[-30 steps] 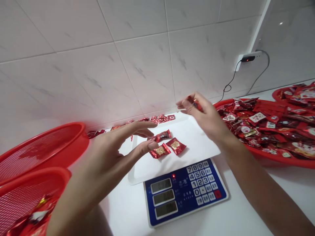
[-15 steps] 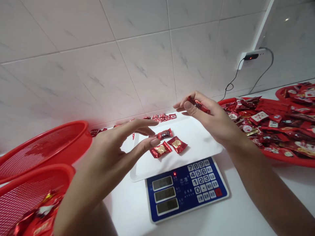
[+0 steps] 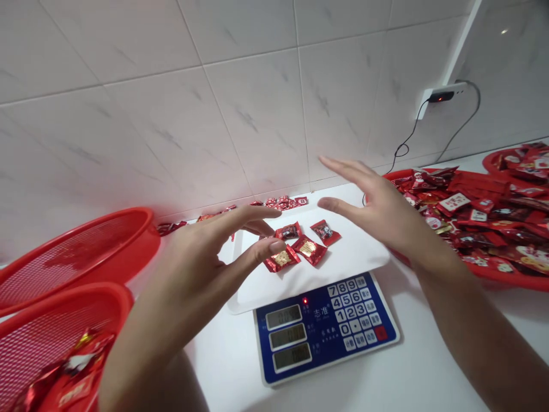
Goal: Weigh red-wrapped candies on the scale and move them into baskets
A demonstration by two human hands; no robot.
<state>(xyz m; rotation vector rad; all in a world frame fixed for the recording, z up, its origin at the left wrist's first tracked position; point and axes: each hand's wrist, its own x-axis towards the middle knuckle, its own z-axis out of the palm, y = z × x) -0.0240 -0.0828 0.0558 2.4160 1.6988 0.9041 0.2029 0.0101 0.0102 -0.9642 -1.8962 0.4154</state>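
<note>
Several red-wrapped candies lie on the white tray (image 3: 360,252) of a digital scale (image 3: 326,332). One candy (image 3: 325,232) rests apart at the back right of the group, and another with a gold label (image 3: 309,249) lies in front of it. My left hand (image 3: 231,246) hovers over the tray's left side, fingers apart, its thumb in front of a candy (image 3: 281,260); nothing shows in its grasp. Over the tray's right side my right hand (image 3: 369,200) is raised, fingers stretched out and holding nothing.
A red basket heaped with wrapped candies (image 3: 476,223) stands at the right, with another basket (image 3: 521,163) behind. Two red mesh baskets (image 3: 141,240) are at the left; the nearer holds candies (image 3: 79,372). More candies (image 3: 283,202) lie along the tiled wall. A cable (image 3: 403,149) hangs from a socket.
My right hand has let go of a wrapped candy, which now lies on the tray, and its fingers have opened. My left hand has hardly moved.
</note>
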